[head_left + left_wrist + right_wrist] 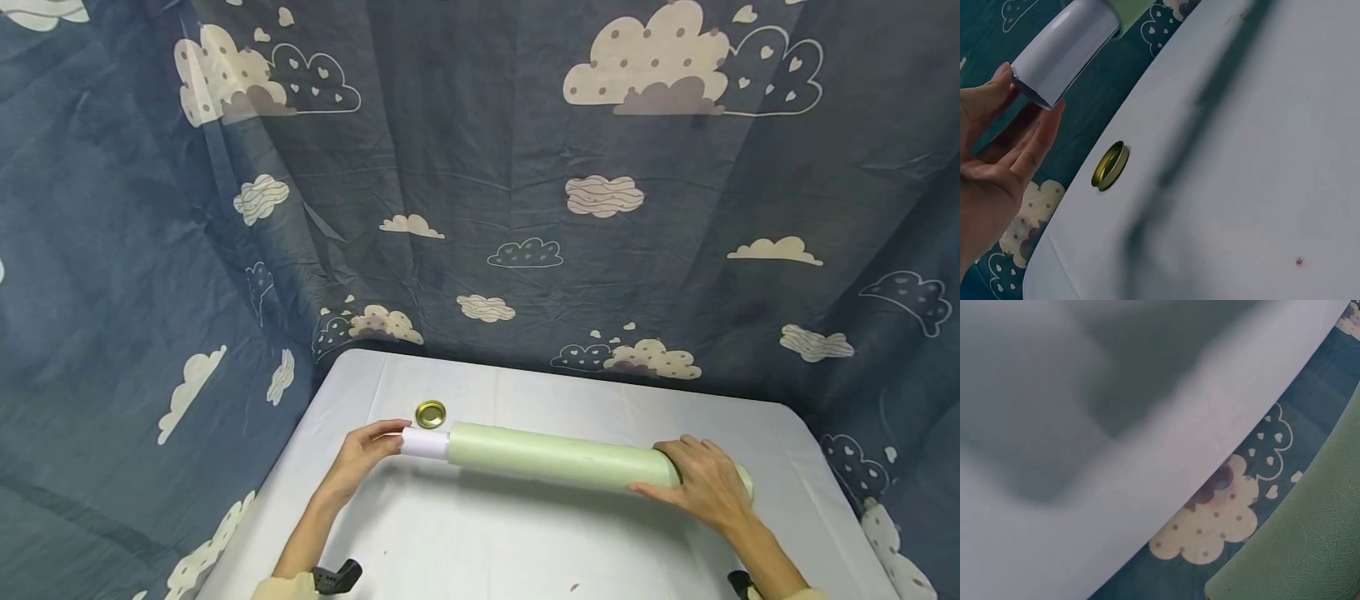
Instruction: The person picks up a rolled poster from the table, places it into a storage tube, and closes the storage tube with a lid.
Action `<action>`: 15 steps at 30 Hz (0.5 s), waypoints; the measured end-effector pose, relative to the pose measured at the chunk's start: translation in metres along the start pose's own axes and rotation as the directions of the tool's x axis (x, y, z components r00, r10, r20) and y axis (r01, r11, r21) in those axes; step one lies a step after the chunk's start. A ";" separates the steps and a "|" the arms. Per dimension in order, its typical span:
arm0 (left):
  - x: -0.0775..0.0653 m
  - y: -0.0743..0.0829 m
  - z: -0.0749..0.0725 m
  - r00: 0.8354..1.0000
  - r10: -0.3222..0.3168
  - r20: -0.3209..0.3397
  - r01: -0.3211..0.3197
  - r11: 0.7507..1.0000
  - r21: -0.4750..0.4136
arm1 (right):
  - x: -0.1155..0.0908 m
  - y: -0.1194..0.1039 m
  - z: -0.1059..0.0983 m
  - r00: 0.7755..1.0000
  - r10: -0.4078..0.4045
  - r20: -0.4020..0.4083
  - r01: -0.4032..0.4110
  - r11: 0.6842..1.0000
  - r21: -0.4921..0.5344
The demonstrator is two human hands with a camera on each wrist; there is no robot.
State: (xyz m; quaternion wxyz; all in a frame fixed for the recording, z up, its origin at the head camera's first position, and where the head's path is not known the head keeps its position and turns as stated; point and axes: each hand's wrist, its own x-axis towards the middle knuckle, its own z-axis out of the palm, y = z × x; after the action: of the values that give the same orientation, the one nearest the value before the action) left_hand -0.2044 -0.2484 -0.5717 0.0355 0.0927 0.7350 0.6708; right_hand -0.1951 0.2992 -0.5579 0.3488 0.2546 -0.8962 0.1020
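Observation:
A long pale-green tube (555, 457) is held up level above the white table, its shadow falling below it. From its left end sticks a white rolled sheet or inner tube (426, 443), hollow at its outer end. My left hand (362, 457) pinches that end, thumb and fingertips at its rim in the left wrist view. Near the tube's right end, my right hand (703, 485) grips it from above. A round gold metal lid (431, 414) lies on the table just beyond the white roll. In the right wrist view only the green textured side shows, without the hand.
The white table (480, 550) has rounded far corners. Behind it and at both sides hangs a dark-blue cloth (465, 150) printed with clouds. Small dark specks dot the tabletop near its front. Black straps are on both wrists.

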 end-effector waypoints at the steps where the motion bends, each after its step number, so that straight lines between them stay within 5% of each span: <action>1: 0.000 0.001 0.002 1.000 0.002 0.010 -0.002 1.000 -0.008 | 0.001 -0.001 0.001 1.000 -0.001 0.000 0.001 1.000 0.001; 15: 0.003 0.005 0.025 0.996 0.080 0.037 -0.078 0.996 -0.036 | 0.011 -0.015 0.015 0.999 -0.007 -0.032 0.008 0.998 0.057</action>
State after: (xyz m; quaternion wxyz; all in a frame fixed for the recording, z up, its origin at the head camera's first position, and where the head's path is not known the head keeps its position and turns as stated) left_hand -0.2024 -0.2230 -0.5689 0.0246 0.1338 0.7181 0.6825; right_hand -0.2027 0.2769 -0.5617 0.3561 0.2661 -0.8863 0.1302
